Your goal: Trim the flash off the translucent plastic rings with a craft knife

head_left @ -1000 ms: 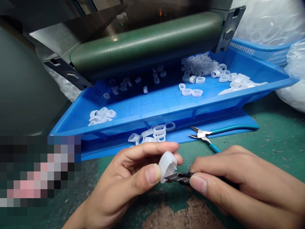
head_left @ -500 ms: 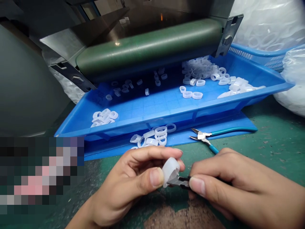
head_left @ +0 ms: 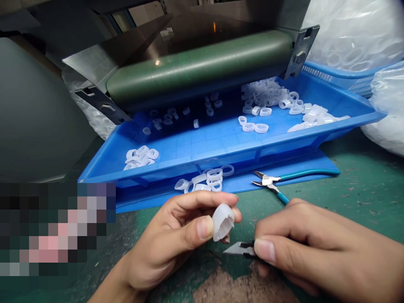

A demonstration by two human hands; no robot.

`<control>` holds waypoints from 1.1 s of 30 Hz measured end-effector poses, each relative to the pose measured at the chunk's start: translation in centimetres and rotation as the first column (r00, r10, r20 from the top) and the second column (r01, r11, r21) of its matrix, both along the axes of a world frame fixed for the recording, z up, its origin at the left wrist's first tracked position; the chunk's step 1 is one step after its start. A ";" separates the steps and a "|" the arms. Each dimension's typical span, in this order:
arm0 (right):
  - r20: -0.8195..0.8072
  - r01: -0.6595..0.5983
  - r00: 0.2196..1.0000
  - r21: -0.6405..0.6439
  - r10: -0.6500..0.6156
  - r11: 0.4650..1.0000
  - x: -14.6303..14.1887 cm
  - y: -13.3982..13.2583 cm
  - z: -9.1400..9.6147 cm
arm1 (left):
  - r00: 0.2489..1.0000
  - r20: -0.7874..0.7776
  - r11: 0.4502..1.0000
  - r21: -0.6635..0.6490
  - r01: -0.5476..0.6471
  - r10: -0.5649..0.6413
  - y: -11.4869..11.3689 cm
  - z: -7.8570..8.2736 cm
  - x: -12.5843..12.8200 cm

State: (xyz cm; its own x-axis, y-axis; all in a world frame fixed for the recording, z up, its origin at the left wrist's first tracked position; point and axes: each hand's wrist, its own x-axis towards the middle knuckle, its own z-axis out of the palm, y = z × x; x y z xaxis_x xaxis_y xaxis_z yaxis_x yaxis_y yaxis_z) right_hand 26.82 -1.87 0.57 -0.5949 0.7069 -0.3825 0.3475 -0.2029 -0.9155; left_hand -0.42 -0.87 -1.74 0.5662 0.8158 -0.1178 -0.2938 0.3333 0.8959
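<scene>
Between the thumb and fingers of my left hand [head_left: 176,240] is a translucent white plastic ring [head_left: 223,222], tilted so that its jagged inner edge faces right. My right hand [head_left: 303,244] is closed around the dark handle of a craft knife [head_left: 236,248]. The knife's pointed blade lies just below and right of the ring, apart from it. Beyond my hands, several similar rings [head_left: 214,179] sit in a small heap on a blue sheet [head_left: 303,170]. Cutting pliers [head_left: 268,180] with teal handles rest open near my right hand.
A blue tray [head_left: 189,162] holds scattered rings and a larger pile at its right. Above it hangs a green conveyor roller [head_left: 202,63] with metal brackets. Plastic bags of white parts [head_left: 356,38] and a blue basket [head_left: 347,78] stand at the right. The green tabletop [head_left: 362,189] is worn.
The knife blade has come away from the ring and now sits lower, with a gap between them. The ring has turned a little in my left hand, showing more of its inside.
</scene>
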 end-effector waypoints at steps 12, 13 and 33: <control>0.260 0.047 0.961 0.186 -0.095 0.981 -0.7 -0.3 0.9 | 0.998 0.069 0.998 -0.065 0.006 -0.002 0.1 -0.2 -0.1; 0.274 0.060 0.956 0.178 -0.108 0.982 -0.7 -0.4 1.0 | 0.997 0.074 0.998 -0.066 0.009 -0.004 0.1 -0.2 -0.1; 0.190 0.060 0.977 0.196 -0.098 0.979 -0.6 -0.5 0.6 | 0.997 0.076 0.997 -0.071 0.028 -0.023 0.1 -0.2 -0.2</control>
State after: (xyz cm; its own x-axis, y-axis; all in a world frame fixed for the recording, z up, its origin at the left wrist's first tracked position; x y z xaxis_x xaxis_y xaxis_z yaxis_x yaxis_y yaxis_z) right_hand 26.21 -2.34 1.15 -0.4604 0.8189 -0.3427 0.5149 -0.0681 -0.8545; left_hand -0.63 -0.77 -1.99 0.5961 0.7920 -0.1316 -0.3502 0.4041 0.8450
